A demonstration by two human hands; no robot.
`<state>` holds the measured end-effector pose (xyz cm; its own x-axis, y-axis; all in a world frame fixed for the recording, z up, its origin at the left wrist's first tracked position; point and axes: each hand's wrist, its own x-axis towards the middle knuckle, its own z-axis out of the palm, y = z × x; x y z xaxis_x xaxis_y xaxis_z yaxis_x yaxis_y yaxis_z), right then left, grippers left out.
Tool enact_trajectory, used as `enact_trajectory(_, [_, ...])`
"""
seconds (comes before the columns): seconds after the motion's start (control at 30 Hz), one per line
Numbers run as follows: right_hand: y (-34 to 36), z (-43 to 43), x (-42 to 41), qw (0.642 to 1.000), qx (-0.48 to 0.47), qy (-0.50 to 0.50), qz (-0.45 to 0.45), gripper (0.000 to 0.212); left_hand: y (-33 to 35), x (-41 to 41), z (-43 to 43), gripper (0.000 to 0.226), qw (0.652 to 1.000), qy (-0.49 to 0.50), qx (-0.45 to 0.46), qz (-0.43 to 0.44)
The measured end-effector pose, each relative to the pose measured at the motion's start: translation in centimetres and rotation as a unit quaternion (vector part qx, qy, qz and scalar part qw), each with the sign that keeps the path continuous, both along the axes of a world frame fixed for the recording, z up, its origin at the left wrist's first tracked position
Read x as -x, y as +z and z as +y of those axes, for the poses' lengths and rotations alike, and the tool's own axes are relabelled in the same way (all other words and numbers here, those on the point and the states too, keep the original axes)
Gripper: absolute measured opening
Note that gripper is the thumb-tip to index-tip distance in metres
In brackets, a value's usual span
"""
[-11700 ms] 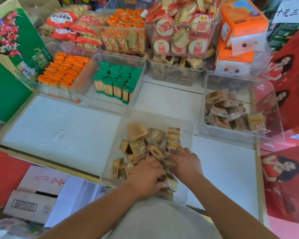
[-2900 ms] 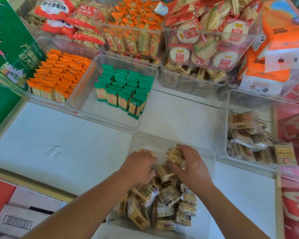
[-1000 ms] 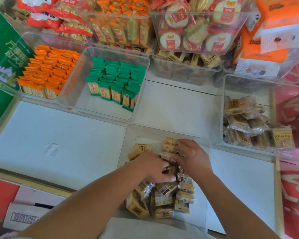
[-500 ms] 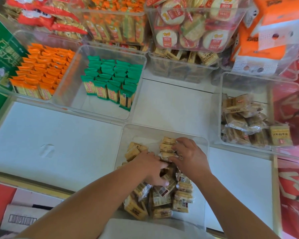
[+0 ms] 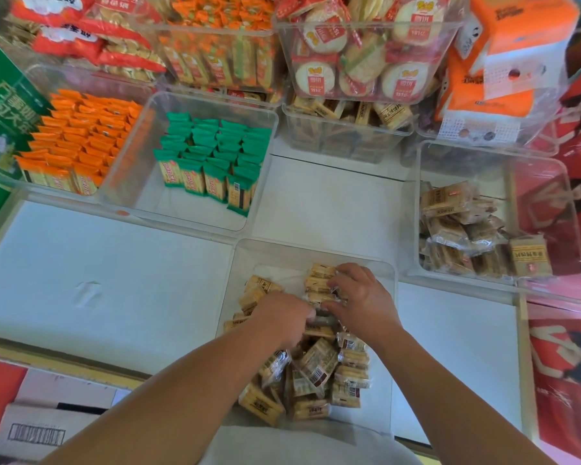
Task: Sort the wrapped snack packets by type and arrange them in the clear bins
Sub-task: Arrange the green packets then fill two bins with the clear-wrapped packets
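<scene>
In the near clear bin (image 5: 240, 263), right hand (image 5: 361, 302) gripping stacked tan packets (image 5: 318, 274), left hand (image 5: 280, 317) among them, grip unclear.

wording: too blurred to read | barcodes: cardboard box (image 5: 36, 434), snack packet (image 5: 317, 377)

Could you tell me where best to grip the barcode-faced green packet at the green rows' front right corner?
Pinch the green-wrapped barcode packet by its top seal, from above and in front: it stands on end, neighbours behind and at its left, bare clear plastic bin floor before it.
</scene>
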<state>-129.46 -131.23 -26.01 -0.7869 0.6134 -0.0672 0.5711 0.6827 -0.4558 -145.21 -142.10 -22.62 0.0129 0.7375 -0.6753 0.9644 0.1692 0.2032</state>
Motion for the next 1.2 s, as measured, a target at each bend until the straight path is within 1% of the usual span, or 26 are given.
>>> enact_trajectory(0.1, [0.0,-0.1,-0.1,1.0,-0.002,0.007,0.01,0.04,-0.2,0.6,-0.4,0.031,0.995,0.063,-0.053,-0.049])
enact_trajectory(0.17, [0.2,-0.3,-0.3,0.998,-0.014,0.018,0.051,0.041,-0.1,0.7,-1.3,0.032,0.982,0.133,-0.088,-0.105])
enact_trajectory(0.23, [0.8,-0.9,-0.8,0.994,-0.017,0.046,0.093,0.047,0.1,0.8,-2.0,0.035,0.964,0.188,-0.118,-0.146])
enact_trajectory(0.27, [1.2,-1.3,-1.0,0.993,0.001,0.063,0.096,0.053,0.2,0.8,-2.3,0.036,0.958,0.203,-0.127,-0.161])
enact_trajectory(0.37, [1.7,-2.8,-1.0,0.991,0.106,0.073,0.033,0.071,0.3,0.6,-2.3,0.037,0.952,0.211,-0.138,-0.173])
enact_trajectory(0.47, [0.9,-3.8,-0.6,0.992,0.113,0.054,0.018,0.079,0.6,0.6,-2.5,0.039,0.946,0.222,-0.148,-0.184])
enact_trajectory(0.53, [0.5,-4.0,-0.6,0.992,0.108,0.056,0.026,0.076,1.0,0.8,-2.8,0.046,0.943,0.222,-0.153,-0.193])
enact_trajectory(0.57, [0.4,-4.1,-0.7,0.993,0.098,0.062,0.029,0.073,1.1,1.0,-3.0,0.05,0.947,0.215,-0.154,-0.183])
enact_trajectory(0.63, [0.1,-4.0,-0.9,0.994,0.063,0.073,0.05,0.059,1.3,1.6,-3.6,0.055,0.959,0.189,-0.154,-0.145])
enact_trajectory(0.73, [0.2,-3.8,-0.9,0.992,0.058,0.066,0.087,0.037,1.4,2.4,-5.1,0.055,0.971,0.127,-0.181,-0.091])
enact_trajectory(0.8, [0.3,-3.9,-1.0,0.993,0.063,0.052,0.084,0.031,1.2,2.8,-6.2,0.049,0.971,0.109,-0.194,-0.09])
enact_trajectory(0.9, [-0.1,-4.5,-1.3,0.998,0.006,0.046,0.034,0.029,0.8,3.0,-7.3,0.035,0.973,0.096,-0.196,-0.067])
enact_trajectory(0.97, [-0.3,-4.9,-0.9,0.997,-0.045,0.057,-0.02,0.031,0.6,3.0,-7.7,0.033,0.97,0.108,-0.205,-0.07])
enact_trajectory(1.03, [-0.2,-5.1,-0.5,0.994,-0.075,0.046,-0.057,0.029,0.8,2.8,-7.9,0.032,0.966,0.126,-0.21,-0.079])
enact_trajectory(1.13, [0.6,-4.7,-0.6,0.991,-0.074,0.009,-0.113,0.019,1.0,2.6,-8.1,0.031,0.961,0.161,-0.208,-0.08])
enact_trajectory(1.2, [1.4,-4.5,-1.0,0.988,-0.052,-0.007,-0.142,0.022,1.1,2.7,-7.7,0.032,0.962,0.174,-0.198,-0.071])
